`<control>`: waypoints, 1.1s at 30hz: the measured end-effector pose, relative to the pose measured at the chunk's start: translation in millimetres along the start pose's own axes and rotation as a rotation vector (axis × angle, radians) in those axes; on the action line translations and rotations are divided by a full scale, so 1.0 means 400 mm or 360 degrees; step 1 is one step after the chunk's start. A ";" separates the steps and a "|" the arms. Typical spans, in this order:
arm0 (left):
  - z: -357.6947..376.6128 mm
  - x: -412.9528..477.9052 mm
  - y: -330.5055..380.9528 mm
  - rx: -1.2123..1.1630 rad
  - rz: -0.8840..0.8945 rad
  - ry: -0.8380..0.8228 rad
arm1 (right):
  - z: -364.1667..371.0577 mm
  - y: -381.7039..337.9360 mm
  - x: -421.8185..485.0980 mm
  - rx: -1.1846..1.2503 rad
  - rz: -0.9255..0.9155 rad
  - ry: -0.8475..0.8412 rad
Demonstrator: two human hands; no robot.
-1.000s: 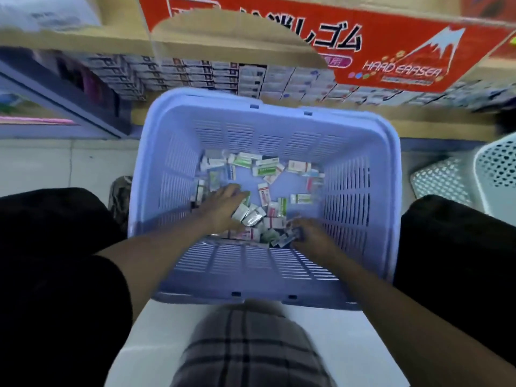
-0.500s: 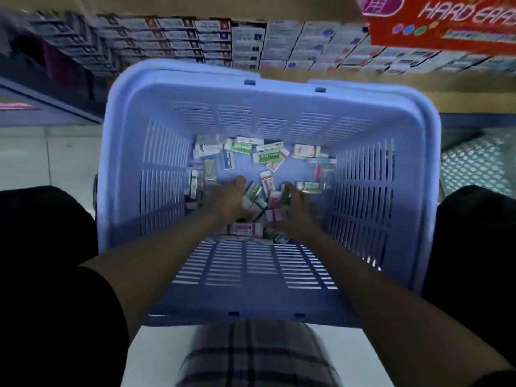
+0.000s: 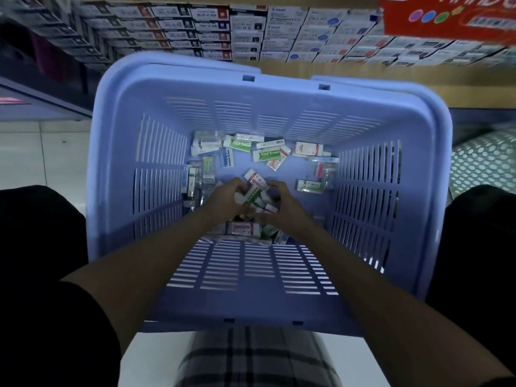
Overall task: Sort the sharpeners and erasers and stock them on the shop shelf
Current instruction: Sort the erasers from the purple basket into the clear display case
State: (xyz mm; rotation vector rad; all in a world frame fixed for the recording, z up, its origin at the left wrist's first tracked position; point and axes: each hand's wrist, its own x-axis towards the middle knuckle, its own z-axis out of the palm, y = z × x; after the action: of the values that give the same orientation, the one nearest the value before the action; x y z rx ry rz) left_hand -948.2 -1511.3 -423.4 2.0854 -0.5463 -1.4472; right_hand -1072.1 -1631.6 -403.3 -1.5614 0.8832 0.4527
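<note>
A lilac plastic basket (image 3: 120, 152) sits in front of me with several small boxed erasers (image 3: 265, 155) scattered over its floor. Both hands reach into its middle. My left hand (image 3: 226, 198) and my right hand (image 3: 284, 203) curl from either side round one bunch of eraser boxes (image 3: 255, 195), green-and-white and red-and-white ones, held between them. More boxes lie under my wrists by the near wall, partly hidden. Clear sharpener packs (image 3: 195, 180) seem to lie at the left, too blurred to be sure.
A shop shelf (image 3: 251, 32) packed with rows of small stationery boxes runs behind the basket. A red eraser carton (image 3: 446, 18) hangs at the top right. A white perforated basket (image 3: 483, 163) stands at the right. My knees flank the lilac basket on a pale tiled floor.
My hands have come together from apart and gathered a bunch of eraser boxes between them. The view has tipped down and closer to the basket.
</note>
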 end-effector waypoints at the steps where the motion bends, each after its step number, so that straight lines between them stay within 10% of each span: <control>1: -0.004 0.002 0.003 0.0004 -0.0020 -0.0039 | -0.001 -0.007 0.000 -0.0055 0.0001 -0.0027; 6: -0.021 -0.015 0.029 0.0020 0.0013 -0.0047 | 0.003 -0.027 -0.002 -0.0393 -0.0135 0.0233; 33: -0.337 -0.535 0.504 -0.0430 0.0393 0.0074 | -0.193 -0.570 -0.487 0.0385 -0.0582 0.0169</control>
State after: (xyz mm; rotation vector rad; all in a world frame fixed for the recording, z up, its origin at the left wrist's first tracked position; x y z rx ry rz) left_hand -899.7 -1511.7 -103.7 1.7686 -0.5363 -1.2521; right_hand -1039.8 -1654.7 -96.1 -1.4897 0.6828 0.0002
